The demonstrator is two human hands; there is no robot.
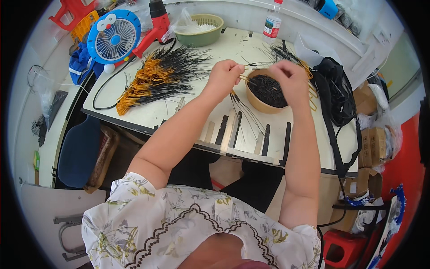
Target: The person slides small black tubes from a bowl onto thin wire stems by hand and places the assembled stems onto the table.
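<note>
My left hand is closed in a pinch on a few thin wires, whose dark ends hang toward the table's front edge. More strands stick out past its fingertips toward a tan bowl. Small black pieces fill this bowl. Over its right rim my right hand is curled with the fingers together; whatever they hold is too small to make out. A large heap of orange wires with black ends lies to the left. Behind my right hand are more dark wires and orange loops.
A blue fan, a red heat gun and a green basket stand at the back left. The bottle and white tray are at the back right. A black bag with straps covers the table's right side.
</note>
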